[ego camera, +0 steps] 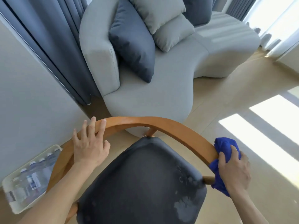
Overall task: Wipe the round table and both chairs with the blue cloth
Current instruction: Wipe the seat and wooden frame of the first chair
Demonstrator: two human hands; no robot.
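A chair [161, 125] with a curved wooden back rail and a worn dark seat cushion [142, 180] fills the lower middle of the view. My left hand [89, 143] rests flat on the left part of the rail, fingers spread. My right hand [231, 168] grips the bunched blue cloth [224, 147] and presses it against the right end of the rail, where it meets a short wooden post. The round table and a second chair are out of view.
A grey curved sofa [161, 88] with grey and dark blue pillows stands just beyond the chair. Dark curtains [61, 46] hang at the left. A white tray of water bottles [30, 177] sits on the floor at lower left, beside the wall. Sunlit floor lies to the right.
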